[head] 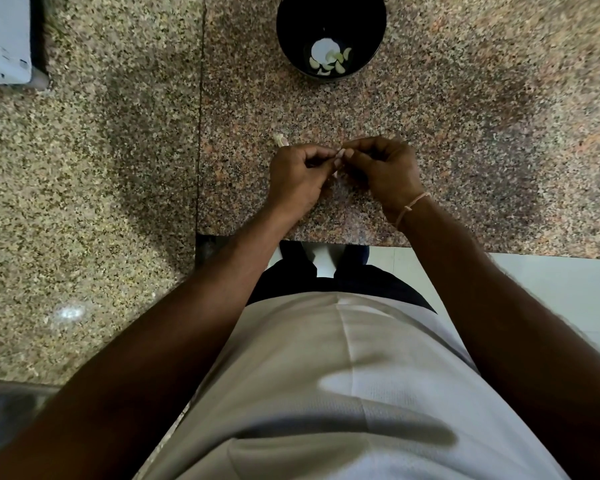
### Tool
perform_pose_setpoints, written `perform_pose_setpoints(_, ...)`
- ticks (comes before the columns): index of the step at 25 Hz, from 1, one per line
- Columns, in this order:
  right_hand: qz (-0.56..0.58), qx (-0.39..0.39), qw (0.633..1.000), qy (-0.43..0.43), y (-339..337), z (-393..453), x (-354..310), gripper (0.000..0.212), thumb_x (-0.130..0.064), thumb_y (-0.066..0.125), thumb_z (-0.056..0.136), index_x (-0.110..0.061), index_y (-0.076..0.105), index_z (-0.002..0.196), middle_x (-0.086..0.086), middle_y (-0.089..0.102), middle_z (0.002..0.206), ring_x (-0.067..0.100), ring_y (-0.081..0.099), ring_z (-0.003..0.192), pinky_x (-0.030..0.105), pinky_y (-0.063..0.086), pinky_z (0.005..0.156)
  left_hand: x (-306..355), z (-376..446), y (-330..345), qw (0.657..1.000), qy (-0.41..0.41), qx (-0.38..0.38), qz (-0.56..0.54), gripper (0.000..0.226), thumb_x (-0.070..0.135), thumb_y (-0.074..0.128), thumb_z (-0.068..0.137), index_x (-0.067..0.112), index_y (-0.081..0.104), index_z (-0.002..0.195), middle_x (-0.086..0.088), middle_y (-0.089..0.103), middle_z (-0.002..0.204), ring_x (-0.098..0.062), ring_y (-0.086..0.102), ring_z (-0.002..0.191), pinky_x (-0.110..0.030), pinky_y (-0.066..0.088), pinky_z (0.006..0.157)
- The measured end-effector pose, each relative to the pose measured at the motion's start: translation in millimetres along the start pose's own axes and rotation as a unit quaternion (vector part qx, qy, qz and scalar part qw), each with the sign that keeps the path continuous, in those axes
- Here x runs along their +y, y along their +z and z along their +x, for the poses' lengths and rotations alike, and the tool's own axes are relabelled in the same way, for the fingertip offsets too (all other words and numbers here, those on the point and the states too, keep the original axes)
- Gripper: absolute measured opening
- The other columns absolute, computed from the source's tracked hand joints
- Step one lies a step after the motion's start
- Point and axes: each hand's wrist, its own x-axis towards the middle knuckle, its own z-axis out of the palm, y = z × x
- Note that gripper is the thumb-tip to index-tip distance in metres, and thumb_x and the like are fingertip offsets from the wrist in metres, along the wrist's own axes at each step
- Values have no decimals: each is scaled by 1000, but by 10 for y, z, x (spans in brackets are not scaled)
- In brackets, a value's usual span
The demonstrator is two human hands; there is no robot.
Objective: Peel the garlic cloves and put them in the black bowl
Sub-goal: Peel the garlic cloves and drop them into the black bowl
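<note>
Person's pale ribbed shirt (343,393) filling the foreground, left hand (297,178) and right hand (383,171) pinching a small garlic clove (338,159) together, nearer than the round black bowl (371,39) holding peeled cloves (329,62).

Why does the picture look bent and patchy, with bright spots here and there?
Head view: the wide lens bows the counter edges; glare spots shine on the left slab and inside the black bowl; soft shadows surround the left hand and right hand; corners are blurred.

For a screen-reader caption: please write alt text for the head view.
Both hands, left hand and right hand, pinch a garlic clove between them above a speckled granite counter. Farther away stands a black bowl holding peeled cloves.
</note>
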Motion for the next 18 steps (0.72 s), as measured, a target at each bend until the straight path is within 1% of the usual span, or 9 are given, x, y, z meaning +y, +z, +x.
perform_pose_setpoints(2,-19,2,1000,-9,-22,7,6,7,-5,69,96,-8,76,95,5,76,75,24,64,64,32,54,57,9,7,-4,1000,9,2,6,10,15,83,89,8,81,97,-5,79,82,-32,75,68,-54,63,60)
perform_pose_setpoints(3,-35,2,999,-20,-36,15,11,10,-7,70,96,-13,76,91,6,76,75,26,63,64,36,54,58,16,16,-6,1000,13,3,10,9,14,83,88,7,81,95,-5,79,80,-34,74,66,-54,63,58)
perform_pose_setpoints(4,-55,-2,998,-32,-50,22,11,11,-10,71,95,-17,77,89,7,77,76,27,64,65,40,55,59,21,28,-10,1000,18,4,19,9,13,84,88,7,81,94,-4,79,80,-31,74,65,-52,64,58)
perform_pose_setpoints(6,-91,-14,995,-49,-80,33,4,7,-15,74,94,-21,77,91,6,79,81,26,66,67,49,59,64,31,52,-26,998,37,6,52,10,14,85,86,7,81,93,-1,78,80,-19,75,66,-43,65,61)
perform_pose_setpoints(9,-112,-40,991,-66,-127,67,11,4,-19,77,92,-18,77,96,3,79,83,28,68,68,57,59,66,18,81,-56,994,62,2,94,10,16,86,84,10,81,90,7,76,78,-6,71,66,-28,60,62)
perform_pose_setpoints(10,-117,-44,989,-73,-135,79,17,6,-20,78,92,-17,77,97,3,79,83,31,70,68,58,59,66,13,87,-56,993,66,2,101,9,17,86,84,11,81,89,8,75,77,-3,70,66,-27,59,63)
perform_pose_setpoints(12,-125,-31,988,-87,-115,79,22,8,-19,77,93,-13,76,99,2,79,84,34,73,71,57,61,65,15,100,-34,992,67,7,107,9,17,86,85,11,80,86,8,74,75,-2,69,64,-31,63,68)
perform_pose_setpoints(15,-120,27,986,-114,-27,51,51,6,-14,76,93,-13,76,98,0,78,82,21,76,72,49,64,67,29,136,28,995,35,25,90,9,18,85,85,11,80,85,4,76,79,-13,75,69,-42,65,65)
perform_pose_setpoints(18,-150,75,975,-146,24,29,119,11,-17,76,93,-12,77,102,-4,78,85,10,76,74,41,65,68,25,165,59,998,-11,28,56,8,17,86,84,11,81,84,-1,78,80,-21,77,73,-46,66,67)
